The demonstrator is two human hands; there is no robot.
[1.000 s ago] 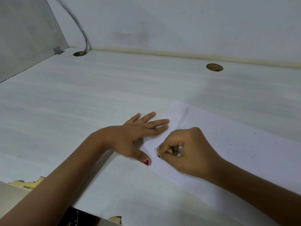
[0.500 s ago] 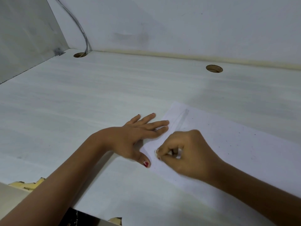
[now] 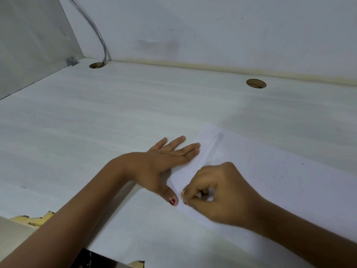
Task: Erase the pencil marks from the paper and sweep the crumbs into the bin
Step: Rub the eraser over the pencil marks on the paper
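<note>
Two round holes are cut in the smooth, pale desk: the left hole, with one thin grey cable going into it, and the right hole; one left hand lies flat, fingers straight and a bit spread, pressing the left edge of one thin white paper; the paper lies flat at the front right, with faint grey pencil marks and tiny dark crumbs; one right hand is curled, fingertips pinching one small white eraser on the paper.
</note>
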